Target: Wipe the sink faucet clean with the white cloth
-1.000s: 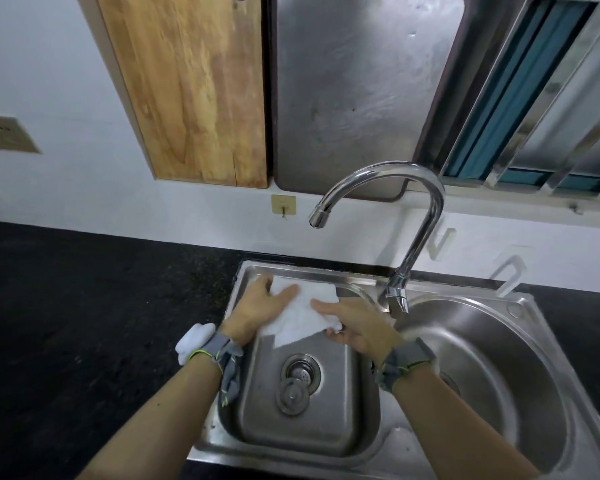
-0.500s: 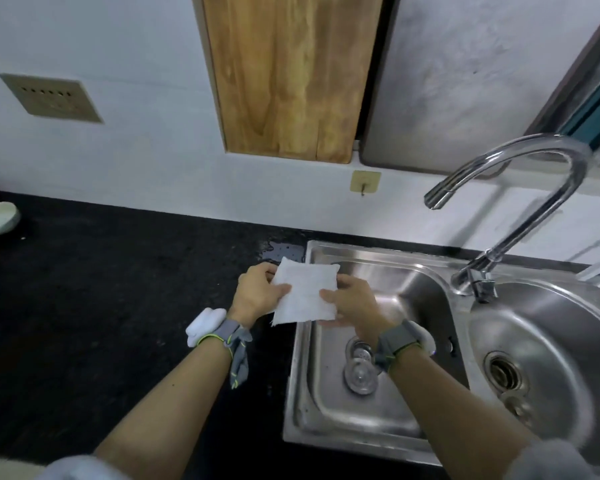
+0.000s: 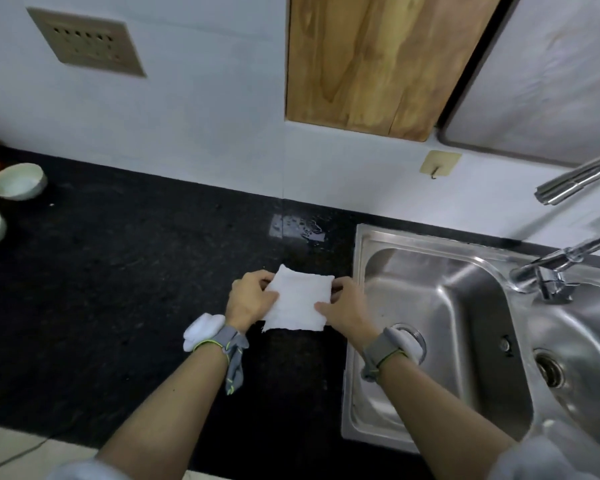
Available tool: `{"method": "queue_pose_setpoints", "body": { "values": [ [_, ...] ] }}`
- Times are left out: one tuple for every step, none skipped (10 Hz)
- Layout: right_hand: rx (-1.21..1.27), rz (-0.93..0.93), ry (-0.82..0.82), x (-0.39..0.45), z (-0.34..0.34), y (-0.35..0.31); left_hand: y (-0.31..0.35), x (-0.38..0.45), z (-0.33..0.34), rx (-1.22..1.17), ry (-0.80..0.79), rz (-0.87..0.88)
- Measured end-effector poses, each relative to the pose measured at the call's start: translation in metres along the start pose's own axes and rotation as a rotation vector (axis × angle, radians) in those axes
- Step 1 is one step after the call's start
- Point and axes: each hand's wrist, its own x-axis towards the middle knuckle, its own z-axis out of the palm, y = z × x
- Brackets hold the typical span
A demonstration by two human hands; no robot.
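Both hands [image 3: 253, 299] [image 3: 345, 311] grip cloth [image 3: 298, 303] beside sink [image 3: 361, 237].

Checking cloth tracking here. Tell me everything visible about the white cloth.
The white cloth is a small, roughly square piece, looking like soft, faintly textured fabric or thick paper, with a slightly ragged bottom edge. It is held spread flat and taut between both hands: the left hand pinches its left edge, the right hand its right edge. It sits above the black counter, just left of the sink, apart from the faucet.
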Motion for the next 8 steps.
{"method": "queue_pose_setpoints", "body": {
  "values": [
    [-0.114,-0.019,0.007,0.0,0.009,0.001,-0.002,0.001,0.003,0.137,0.014,-0.028],
    [-0.29,-0.081,-0.053,0.002,0.012,0.003,-0.001,0.003,0.006,0.309,-0.01,-0.001],
    [-0.449,-0.117,-0.133,0.0,0.012,0.008,0.0,0.002,0.008,0.511,-0.034,0.1],
    [-0.586,-0.159,-0.14,-0.001,0.01,0.011,-0.001,0.002,0.014,0.7,-0.065,0.229],
    [-0.717,-0.218,-0.152,-0.003,0.004,0.012,-0.001,0.003,0.02,0.775,-0.116,0.203],
    [-0.782,-0.284,-0.167,-0.007,0.0,0.018,-0.002,0.004,0.024,0.85,-0.123,0.198],
    [-0.815,-0.351,-0.1,-0.012,-0.015,0.021,0.004,0.005,0.02,0.932,-0.097,0.197],
    [-0.731,-0.343,-0.019,-0.01,-0.035,0.014,0.032,0.004,0.022,0.878,0.011,0.286]
  ]
}}
